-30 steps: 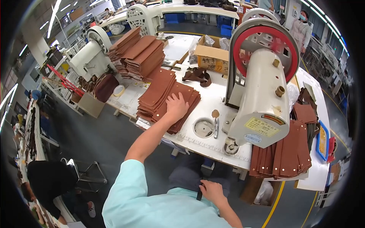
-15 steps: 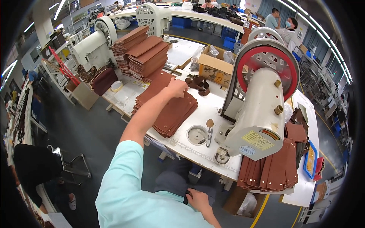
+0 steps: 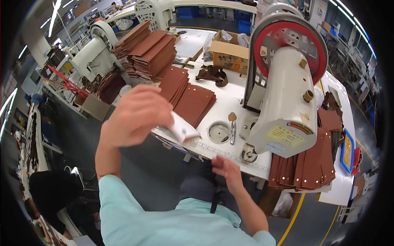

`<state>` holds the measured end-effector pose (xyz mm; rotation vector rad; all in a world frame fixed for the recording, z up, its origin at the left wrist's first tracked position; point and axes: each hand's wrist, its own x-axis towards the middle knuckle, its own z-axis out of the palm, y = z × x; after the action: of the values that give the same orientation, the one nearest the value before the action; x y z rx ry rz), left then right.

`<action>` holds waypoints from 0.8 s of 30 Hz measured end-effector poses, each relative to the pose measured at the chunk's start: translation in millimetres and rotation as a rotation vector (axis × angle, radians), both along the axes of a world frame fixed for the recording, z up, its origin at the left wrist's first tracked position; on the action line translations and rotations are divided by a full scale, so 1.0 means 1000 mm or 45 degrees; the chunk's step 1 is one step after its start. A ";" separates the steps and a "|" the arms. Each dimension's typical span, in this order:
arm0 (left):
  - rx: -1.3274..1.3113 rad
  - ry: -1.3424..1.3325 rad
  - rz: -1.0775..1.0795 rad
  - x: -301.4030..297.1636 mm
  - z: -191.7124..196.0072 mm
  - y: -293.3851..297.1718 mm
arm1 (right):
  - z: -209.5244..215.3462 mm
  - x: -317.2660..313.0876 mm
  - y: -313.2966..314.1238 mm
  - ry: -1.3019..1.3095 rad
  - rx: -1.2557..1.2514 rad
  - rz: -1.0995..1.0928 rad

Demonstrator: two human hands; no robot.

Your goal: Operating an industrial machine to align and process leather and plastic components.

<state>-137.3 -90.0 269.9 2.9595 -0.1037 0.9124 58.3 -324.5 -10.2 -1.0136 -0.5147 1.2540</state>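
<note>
My left hand [image 3: 137, 115] is raised in front of the table edge, fingers closed on a small white flat piece [image 3: 183, 129] that sticks out to the right. Just behind it lie low stacks of brown leather panels [image 3: 193, 102] on the white worktable [image 3: 227, 98]. My right hand [image 3: 228, 172] hovers lower, below the table's front edge near my lap, fingers apart and holding nothing. A large white sewing machine [image 3: 283, 102] with a red handwheel stands to the right.
Tall piles of brown panels [image 3: 147, 49] and a cardboard box [image 3: 227, 53] sit at the back. A round metal plate [image 3: 219, 132] and snips [image 3: 232, 131] lie near the machine base. More brown panels [image 3: 308, 164] hang over the right edge. Another machine [image 3: 96, 53] stands at the left.
My left hand has left the brown stack and come up toward me, now with a white piece in its fingers. My right hand has risen slightly toward the table edge.
</note>
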 end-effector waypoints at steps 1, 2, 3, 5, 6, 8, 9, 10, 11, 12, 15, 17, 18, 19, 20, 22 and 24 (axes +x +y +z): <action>-0.137 -0.012 -0.112 -0.001 -0.001 -0.010 | 0.007 0.002 0.011 -0.211 0.068 -0.101; -0.271 -0.023 -0.204 -0.005 -0.002 -0.022 | 0.018 0.004 0.020 -0.442 0.173 -0.132; -0.431 0.000 -0.267 -0.007 -0.010 -0.031 | 0.029 0.007 0.029 -0.427 0.161 -0.151; -0.640 -0.064 -0.451 0.008 -0.036 -0.044 | 0.048 0.014 0.040 -0.661 0.506 0.094; -0.765 -0.073 -0.524 0.017 -0.052 -0.051 | 0.058 0.013 0.044 -0.426 0.560 0.294; -0.968 -0.081 -0.776 0.037 -0.085 -0.053 | 0.063 0.008 0.043 -0.055 0.592 0.597; -1.102 -0.101 -0.892 0.048 -0.103 -0.057 | 0.069 0.007 0.038 0.121 0.612 0.629; -1.120 -0.081 -0.935 0.058 -0.120 -0.063 | 0.070 0.011 0.027 0.112 0.516 0.577; -1.357 -0.130 -0.985 0.067 -0.136 -0.071 | 0.069 0.017 0.014 0.106 0.421 0.530; -1.589 -0.182 -1.013 0.073 -0.154 -0.078 | 0.067 0.023 0.001 0.105 0.415 0.502; -2.397 -0.171 -0.969 0.077 -0.199 -0.110 | 0.044 0.039 -0.055 -0.453 0.170 0.117; -2.688 0.180 -0.970 0.078 -0.218 -0.117 | 0.031 0.032 -0.081 -0.340 0.121 -0.192; -2.500 0.227 -0.593 0.081 -0.244 -0.127 | 0.028 0.026 -0.087 -0.233 0.078 -0.339; -2.334 0.242 -0.349 0.087 -0.236 -0.139 | 0.026 0.024 -0.090 -0.127 0.035 -0.484; -2.358 0.367 -0.064 0.095 -0.240 -0.145 | 0.023 0.023 -0.090 -0.127 0.021 -0.480; -2.369 0.489 0.235 0.114 -0.246 -0.149 | 0.014 0.023 -0.090 -0.095 -0.103 -0.652; -2.105 0.460 0.210 0.136 -0.250 -0.143 | 0.010 0.032 -0.085 -0.174 -0.210 -0.693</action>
<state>-1.1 -232.7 20.3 1.4814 0.5936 0.1512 90.4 -409.5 -0.6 -1.2804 -0.2139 0.7521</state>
